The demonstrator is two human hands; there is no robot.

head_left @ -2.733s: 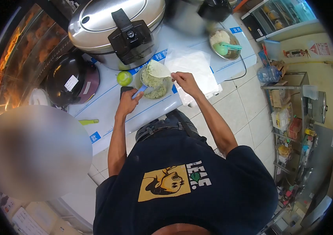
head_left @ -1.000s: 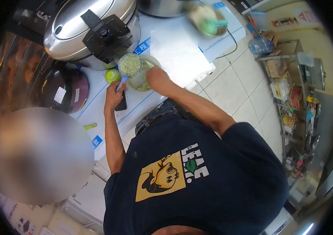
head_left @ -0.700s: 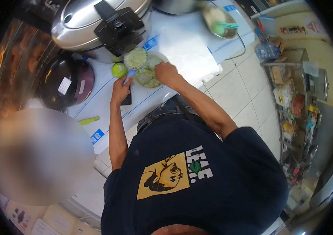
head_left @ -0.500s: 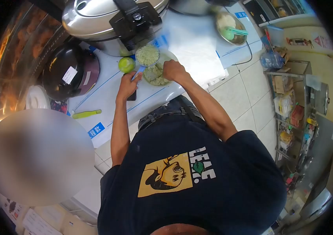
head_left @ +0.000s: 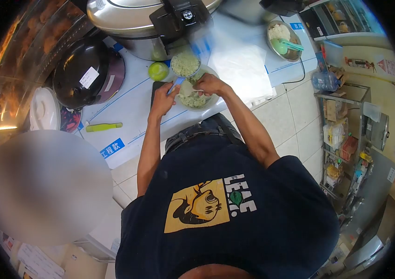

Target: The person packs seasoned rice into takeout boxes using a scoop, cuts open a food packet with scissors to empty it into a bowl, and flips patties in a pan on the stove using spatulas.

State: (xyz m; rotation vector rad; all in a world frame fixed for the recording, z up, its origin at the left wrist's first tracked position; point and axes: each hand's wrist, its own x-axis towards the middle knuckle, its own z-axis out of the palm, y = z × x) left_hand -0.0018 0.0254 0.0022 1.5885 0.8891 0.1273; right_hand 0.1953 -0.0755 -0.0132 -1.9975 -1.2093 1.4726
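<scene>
Blue-handled scoop [head_left: 185,64] juts forward from the left hand [head_left: 163,99]

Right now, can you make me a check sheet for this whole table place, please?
Surface: table, blue-lettered covering.
Job's things: blue-handled cup of pale green bits; clear bowl with more.
Clutter: green-handled item, dark flat item, green round item, white sheets.
Grippers: left hand, fingers round the cup's handle; right hand, fingers gripping a pale paddle.
Cables: one dark cable, right side.
Surroundings: loaded shelf rack at right.
</scene>
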